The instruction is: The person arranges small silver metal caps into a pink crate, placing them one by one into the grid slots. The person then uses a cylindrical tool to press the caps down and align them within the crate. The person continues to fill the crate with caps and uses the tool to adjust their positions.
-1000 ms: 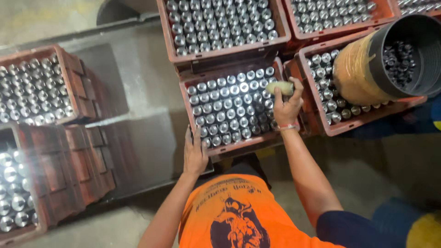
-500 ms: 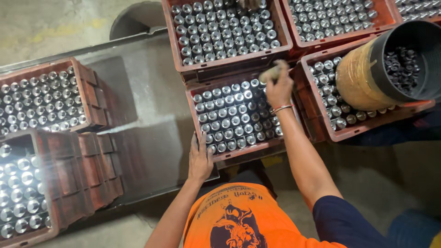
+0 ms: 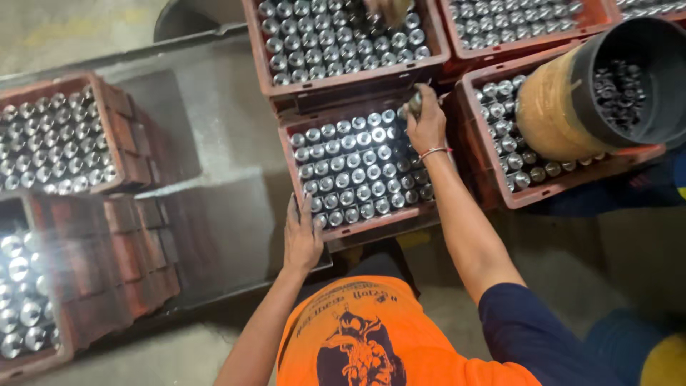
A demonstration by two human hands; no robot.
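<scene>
The right hand (image 3: 426, 123) closes around a small metal piece (image 3: 416, 102) at the far corner of the middle crate (image 3: 371, 227); only its tip shows, so its shape cannot be told. The left hand (image 3: 301, 239) covers that crate's near corner and whatever sits under the palm. The far crate (image 3: 343, 82) is cut off by the top edge, and a blurred object (image 3: 389, 8) there is unreadable. The black tub (image 3: 607, 86) hides part of the right crate (image 3: 572, 179); its dark contents are too small to make out. The left crates (image 3: 43, 300) are cut by the edge, with glare blurring the shiny tops.
</scene>
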